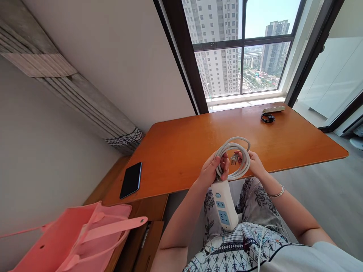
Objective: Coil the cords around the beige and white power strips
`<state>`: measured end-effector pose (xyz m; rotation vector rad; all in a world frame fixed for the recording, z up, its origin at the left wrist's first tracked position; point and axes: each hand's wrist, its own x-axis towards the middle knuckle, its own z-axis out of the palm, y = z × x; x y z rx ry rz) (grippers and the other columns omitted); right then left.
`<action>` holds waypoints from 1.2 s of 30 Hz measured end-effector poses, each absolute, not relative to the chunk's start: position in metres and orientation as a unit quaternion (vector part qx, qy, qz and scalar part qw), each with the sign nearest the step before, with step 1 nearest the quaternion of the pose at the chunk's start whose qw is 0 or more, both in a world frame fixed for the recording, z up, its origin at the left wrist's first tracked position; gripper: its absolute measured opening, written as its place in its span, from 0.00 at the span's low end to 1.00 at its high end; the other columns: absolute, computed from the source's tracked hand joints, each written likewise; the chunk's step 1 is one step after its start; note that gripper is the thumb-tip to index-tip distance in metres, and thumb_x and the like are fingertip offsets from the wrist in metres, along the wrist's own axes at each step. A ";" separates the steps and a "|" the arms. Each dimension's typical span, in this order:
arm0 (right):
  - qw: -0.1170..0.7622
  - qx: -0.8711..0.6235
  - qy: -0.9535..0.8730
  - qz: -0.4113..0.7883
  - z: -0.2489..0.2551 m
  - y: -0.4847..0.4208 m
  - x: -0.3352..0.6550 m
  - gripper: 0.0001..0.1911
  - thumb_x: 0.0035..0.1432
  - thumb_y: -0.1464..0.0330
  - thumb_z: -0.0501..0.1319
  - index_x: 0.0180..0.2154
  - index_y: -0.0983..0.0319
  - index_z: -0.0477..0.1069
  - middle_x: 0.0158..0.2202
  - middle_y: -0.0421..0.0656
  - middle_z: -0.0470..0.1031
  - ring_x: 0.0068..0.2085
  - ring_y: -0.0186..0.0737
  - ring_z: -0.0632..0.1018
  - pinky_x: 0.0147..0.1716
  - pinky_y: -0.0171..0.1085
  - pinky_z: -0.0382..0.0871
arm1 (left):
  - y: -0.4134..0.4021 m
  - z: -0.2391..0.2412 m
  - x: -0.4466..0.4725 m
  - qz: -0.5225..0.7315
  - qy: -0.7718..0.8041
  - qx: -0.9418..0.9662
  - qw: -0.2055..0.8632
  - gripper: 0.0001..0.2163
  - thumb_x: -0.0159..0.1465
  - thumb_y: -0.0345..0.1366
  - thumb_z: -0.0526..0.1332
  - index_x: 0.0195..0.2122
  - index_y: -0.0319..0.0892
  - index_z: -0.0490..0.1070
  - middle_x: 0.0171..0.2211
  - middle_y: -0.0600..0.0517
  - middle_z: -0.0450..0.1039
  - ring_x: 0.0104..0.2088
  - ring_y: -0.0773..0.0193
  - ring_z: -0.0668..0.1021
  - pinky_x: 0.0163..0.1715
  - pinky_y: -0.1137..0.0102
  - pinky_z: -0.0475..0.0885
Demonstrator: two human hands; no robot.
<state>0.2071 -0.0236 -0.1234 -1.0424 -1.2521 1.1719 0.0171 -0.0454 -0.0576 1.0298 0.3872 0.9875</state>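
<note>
A white power strip (224,209) with blue socket faces hangs tilted over my lap, below the table's front edge. Its white cord (246,166) is wound into several loops above it. My left hand (216,167) is closed round the left side of the coil, close to where the cord enters the strip. At the coil's right side, my right hand (249,161) has its fingers closed on the cord near the plug (234,158), whose prongs point down. Exactly how those fingers grip the plug end is partly hidden.
The orange-brown wooden table (181,151) stretches ahead to the window. A black phone (131,180) lies at its left end. Toward the far right rest another power strip (273,109) and its coiled black cord (267,118). A pink bag (85,238) sits at lower left.
</note>
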 end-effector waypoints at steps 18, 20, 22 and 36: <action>0.505 -0.251 -0.403 0.721 -0.112 -0.050 0.198 0.26 0.50 0.48 0.62 0.40 0.61 0.79 0.37 0.47 0.81 0.46 0.51 0.79 0.49 0.49 0.72 | -0.039 -0.056 0.005 0.375 0.250 0.616 0.646 0.20 0.64 0.55 0.60 0.38 0.41 0.64 0.22 0.62 0.57 0.17 0.70 0.75 0.17 0.76 0.66; 0.508 -0.266 -0.418 0.705 -0.111 -0.052 0.200 0.23 0.45 0.53 0.70 0.41 0.60 0.78 0.37 0.45 0.80 0.43 0.47 0.79 0.51 0.46 0.71 | -0.037 -0.057 0.004 0.370 0.258 0.620 0.641 0.20 0.64 0.55 0.60 0.38 0.41 0.64 0.23 0.61 0.59 0.17 0.70 0.75 0.17 0.76 0.66; 0.526 -0.282 -0.417 0.685 -0.111 -0.052 0.200 0.20 0.44 0.58 0.74 0.39 0.59 0.78 0.36 0.43 0.80 0.41 0.43 0.79 0.51 0.44 0.70 | -0.035 -0.058 0.003 0.364 0.267 0.628 0.634 0.20 0.65 0.55 0.59 0.38 0.41 0.64 0.24 0.60 0.61 0.18 0.70 0.76 0.17 0.76 0.66; 0.671 -0.276 -0.346 0.596 -0.109 -0.055 0.174 0.17 0.50 0.59 0.69 0.38 0.56 0.66 0.29 0.36 0.71 0.34 0.37 0.72 0.39 0.38 0.70 | -0.032 -0.064 0.006 0.350 0.287 0.645 0.616 0.21 0.64 0.56 0.59 0.40 0.41 0.66 0.22 0.58 0.67 0.19 0.67 0.78 0.19 0.75 0.68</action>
